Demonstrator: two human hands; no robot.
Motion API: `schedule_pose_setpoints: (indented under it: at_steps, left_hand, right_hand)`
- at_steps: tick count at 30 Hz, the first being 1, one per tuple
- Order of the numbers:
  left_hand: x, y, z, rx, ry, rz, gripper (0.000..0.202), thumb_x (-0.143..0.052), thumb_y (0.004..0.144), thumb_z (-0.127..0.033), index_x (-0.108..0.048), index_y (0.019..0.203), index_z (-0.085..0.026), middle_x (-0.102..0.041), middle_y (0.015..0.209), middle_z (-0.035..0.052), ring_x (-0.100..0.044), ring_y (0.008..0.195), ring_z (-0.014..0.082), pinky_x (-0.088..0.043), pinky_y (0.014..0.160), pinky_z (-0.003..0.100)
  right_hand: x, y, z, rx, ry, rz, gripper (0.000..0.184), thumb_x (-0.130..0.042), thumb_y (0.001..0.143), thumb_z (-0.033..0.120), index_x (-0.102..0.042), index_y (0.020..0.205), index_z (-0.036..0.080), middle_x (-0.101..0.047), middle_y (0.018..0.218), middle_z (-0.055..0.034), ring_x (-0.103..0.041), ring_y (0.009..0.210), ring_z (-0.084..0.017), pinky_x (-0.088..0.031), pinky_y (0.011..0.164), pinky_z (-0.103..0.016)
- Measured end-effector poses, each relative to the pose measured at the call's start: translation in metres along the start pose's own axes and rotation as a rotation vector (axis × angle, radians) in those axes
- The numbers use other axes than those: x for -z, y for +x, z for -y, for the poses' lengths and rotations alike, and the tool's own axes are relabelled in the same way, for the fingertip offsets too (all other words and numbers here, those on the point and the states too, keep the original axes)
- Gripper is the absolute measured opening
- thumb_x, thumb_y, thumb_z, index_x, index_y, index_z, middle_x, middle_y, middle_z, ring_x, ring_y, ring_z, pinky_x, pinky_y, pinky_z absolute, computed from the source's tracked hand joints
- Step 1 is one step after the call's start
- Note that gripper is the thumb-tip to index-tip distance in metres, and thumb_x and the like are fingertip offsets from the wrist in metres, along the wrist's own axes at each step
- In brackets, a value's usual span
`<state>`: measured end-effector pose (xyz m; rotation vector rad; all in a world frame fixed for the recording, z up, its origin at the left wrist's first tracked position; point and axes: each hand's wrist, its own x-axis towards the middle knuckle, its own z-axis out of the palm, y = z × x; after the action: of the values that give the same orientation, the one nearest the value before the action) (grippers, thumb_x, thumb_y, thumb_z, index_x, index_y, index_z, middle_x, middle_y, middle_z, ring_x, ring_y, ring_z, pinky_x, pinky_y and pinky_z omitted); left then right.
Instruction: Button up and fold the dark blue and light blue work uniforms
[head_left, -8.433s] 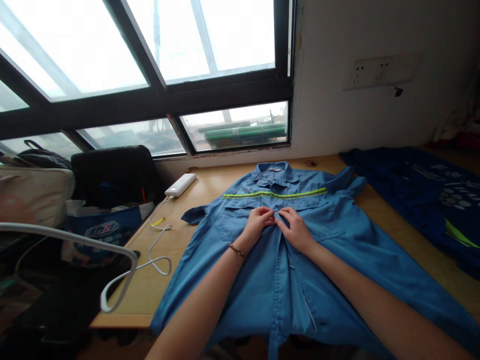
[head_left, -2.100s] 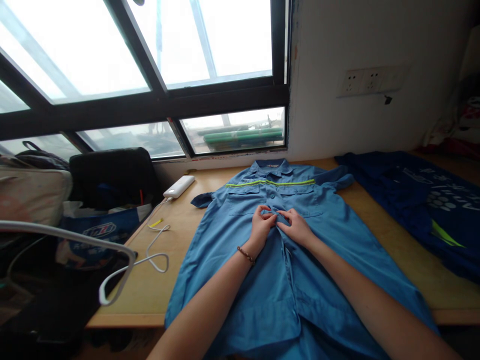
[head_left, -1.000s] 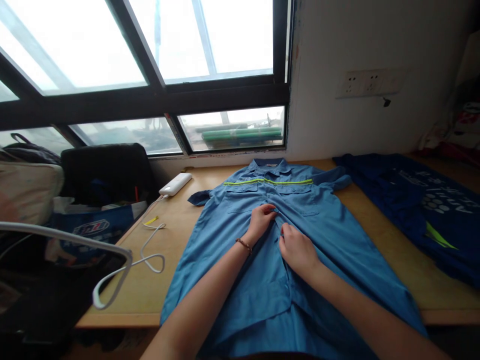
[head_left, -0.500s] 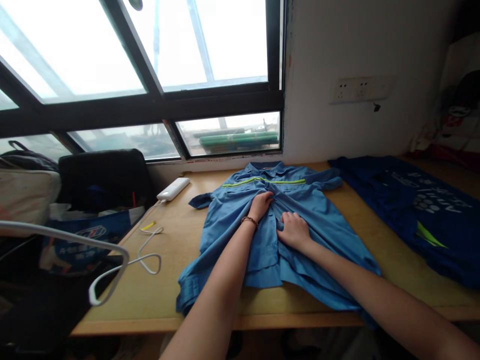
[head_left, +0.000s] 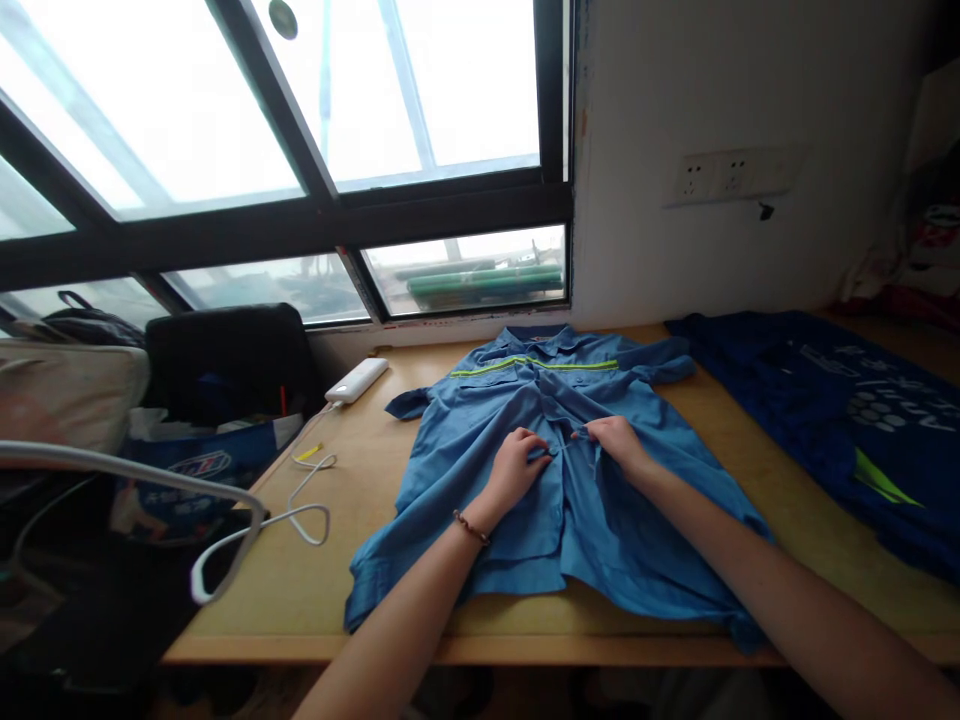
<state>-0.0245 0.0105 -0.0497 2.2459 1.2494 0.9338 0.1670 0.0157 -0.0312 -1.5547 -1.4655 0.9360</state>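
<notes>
A blue short-sleeved work shirt (head_left: 480, 510) with a yellow-green stripe across the chest lies front up, its collar toward the window. My left hand (head_left: 517, 468) pinches the front edge on the left side, about halfway down. Opposite it, my right hand (head_left: 621, 447) grips the other front edge between thumb and fingers and holds it slightly raised. The two edges are a little apart between my hands. Whether a button is under my fingers is too small to tell.
A dark blue garment (head_left: 817, 400) with white print lies at the right of the wooden table (head_left: 352, 500). To the left are a white power bank (head_left: 358, 381) and its looped white cable (head_left: 307, 508). Bags (head_left: 195, 480) and a black chair back (head_left: 232, 360) stand beyond the table's left edge.
My left hand has slid down the front edge toward me. My right hand has moved up and right, lifting the right front edge and parting it from the left one.
</notes>
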Motion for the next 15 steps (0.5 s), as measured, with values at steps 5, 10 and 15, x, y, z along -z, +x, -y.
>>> schedule_pose_setpoints:
  at_steps: [5,10,15]
  left_hand:
    - [-0.002,0.004,-0.008,0.045,0.044,0.052,0.022,-0.062,0.07,-0.034,-0.062,0.087,-0.02,-0.059,0.078,0.0021,-0.054,0.074,0.016,-0.041,0.067,0.027]
    - [-0.005,0.008,-0.005,0.107,0.01,0.061,0.016,-0.065,0.066,-0.03,-0.062,0.076,-0.019,-0.06,0.069,0.0007,-0.054,0.066,0.0148,-0.038,0.059,0.024]
    - [0.0,0.006,-0.002,0.23,-0.324,0.008,0.017,-0.066,0.065,-0.031,-0.058,0.066,-0.016,-0.061,0.06,0.0013,-0.056,0.056,0.0139,-0.04,0.051,0.023]
  right_hand:
    - [-0.003,-0.008,0.011,-0.064,0.119,-0.03,0.027,-0.042,0.065,0.021,-0.068,0.066,0.013,-0.054,0.045,0.001,-0.043,0.043,-0.011,-0.031,0.043,-0.021]
    - [-0.011,-0.015,0.013,0.099,0.073,-0.024,0.028,-0.045,0.067,0.026,-0.069,0.066,0.012,-0.058,0.051,-0.0008,-0.051,0.053,-0.014,-0.036,0.05,-0.022]
    - [-0.02,-0.021,0.009,0.127,-0.203,0.091,0.022,-0.049,0.066,0.022,-0.069,0.061,0.015,-0.064,0.057,-0.0028,-0.056,0.061,-0.018,-0.038,0.054,-0.022]
